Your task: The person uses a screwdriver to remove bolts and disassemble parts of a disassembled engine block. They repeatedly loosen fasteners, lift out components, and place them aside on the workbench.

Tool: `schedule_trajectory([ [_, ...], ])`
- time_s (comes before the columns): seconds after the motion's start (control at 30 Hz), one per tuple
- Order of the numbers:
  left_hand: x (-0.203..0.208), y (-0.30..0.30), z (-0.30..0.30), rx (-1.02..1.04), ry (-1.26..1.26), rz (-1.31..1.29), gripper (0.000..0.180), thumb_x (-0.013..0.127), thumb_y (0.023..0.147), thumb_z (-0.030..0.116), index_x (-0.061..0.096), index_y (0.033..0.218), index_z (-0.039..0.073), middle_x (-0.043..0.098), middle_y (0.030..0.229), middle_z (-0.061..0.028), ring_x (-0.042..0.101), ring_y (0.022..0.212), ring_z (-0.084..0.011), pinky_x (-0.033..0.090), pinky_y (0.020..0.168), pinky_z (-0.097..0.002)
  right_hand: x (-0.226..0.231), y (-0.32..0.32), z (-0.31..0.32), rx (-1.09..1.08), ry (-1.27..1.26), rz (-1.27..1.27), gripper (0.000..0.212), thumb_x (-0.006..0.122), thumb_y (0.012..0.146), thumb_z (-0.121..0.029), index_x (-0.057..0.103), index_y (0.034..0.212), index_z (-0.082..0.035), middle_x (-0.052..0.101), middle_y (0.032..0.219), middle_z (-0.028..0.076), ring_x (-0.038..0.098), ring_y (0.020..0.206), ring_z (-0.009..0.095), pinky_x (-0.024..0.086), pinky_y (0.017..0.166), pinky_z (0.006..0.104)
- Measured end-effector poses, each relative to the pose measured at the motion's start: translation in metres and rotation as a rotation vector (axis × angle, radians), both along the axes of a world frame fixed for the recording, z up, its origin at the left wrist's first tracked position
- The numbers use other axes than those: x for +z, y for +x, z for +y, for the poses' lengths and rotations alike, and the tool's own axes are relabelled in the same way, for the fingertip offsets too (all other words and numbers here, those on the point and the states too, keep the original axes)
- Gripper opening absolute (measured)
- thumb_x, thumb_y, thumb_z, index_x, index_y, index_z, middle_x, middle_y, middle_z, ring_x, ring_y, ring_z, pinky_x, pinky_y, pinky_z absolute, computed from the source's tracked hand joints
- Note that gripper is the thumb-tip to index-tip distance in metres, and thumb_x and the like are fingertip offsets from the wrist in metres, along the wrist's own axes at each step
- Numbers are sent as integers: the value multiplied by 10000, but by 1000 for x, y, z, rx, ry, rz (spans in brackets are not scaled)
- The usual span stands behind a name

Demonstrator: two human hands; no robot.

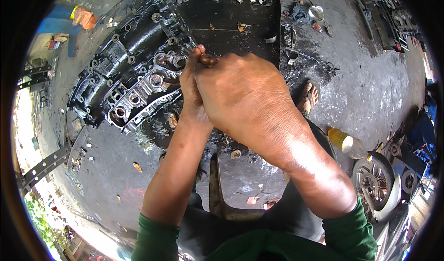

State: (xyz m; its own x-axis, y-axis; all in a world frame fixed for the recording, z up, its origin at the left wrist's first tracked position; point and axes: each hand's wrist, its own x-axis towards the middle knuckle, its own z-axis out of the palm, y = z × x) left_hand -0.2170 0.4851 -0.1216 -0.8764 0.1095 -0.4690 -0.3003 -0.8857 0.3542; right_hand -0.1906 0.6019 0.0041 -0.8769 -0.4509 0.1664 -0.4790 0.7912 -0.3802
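My left hand point(190, 83) and my right hand point(247, 87) press together in front of me, over the near edge of the black tray. Both are closed, with oil-darkened fingertips meeting at the top. The back of my right hand hides most of the fingers and whatever lies between them. Just left of my hands is an oily metal engine casing point(134, 59), with bolt holes and round bores along its side. Its right end comes close to my left fingers.
The black tray point(222, 41) carries curved metal bearing shells point(237, 0) and dry leaves. More metal rings and a dark rag point(300, 13) lie on the oily floor to its right. Farther right are a bottle of yellow liquid point(343, 139) and a wheel point(371, 180).
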Motion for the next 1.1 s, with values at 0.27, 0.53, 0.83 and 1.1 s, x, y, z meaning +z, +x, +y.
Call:
schedule_trajectory([
  [0.27, 35, -5, -31, 6, -89, 67, 132, 533, 995, 237, 589, 1016, 119, 567, 679, -1, 555, 605, -147, 501, 578, -280, 5, 2, -20, 3, -59, -210, 336, 600, 797, -97, 654, 1125, -45, 689, 831, 163, 691, 757, 329, 573, 696, 431],
  [0.53, -10, -2, -8, -215, 90, 46, 342, 476, 1022, 367, 518, 1193, 74, 547, 732, -16, 552, 691, -175, 490, 738, -360, -14, 26, 2, -283, -266, -487, 437, 588, 830, -118, 559, 1258, -29, 647, 1041, 259, 663, 859, 408, 546, 753, 453],
  [0.83, -16, 9, -32, -263, -643, -362, 338, 467, 1040, 320, 526, 1241, 54, 403, 724, 37, 467, 676, -105, 422, 577, -254, -98, 76, -39, -559, -1009, -682, 567, 562, 874, -111, 392, 1415, -134, 633, 1104, 280, 603, 1016, 473, 524, 867, 500],
  [1.1, -24, 24, -44, -276, -751, -160, 369, 506, 1009, 419, 552, 1049, 55, 367, 613, 52, 343, 513, -62, 340, 507, -245, -157, 101, -83, -523, -1318, -617, 341, 441, 1043, -181, 478, 1345, -28, 686, 999, 152, 631, 703, 187, 505, 653, 328],
])
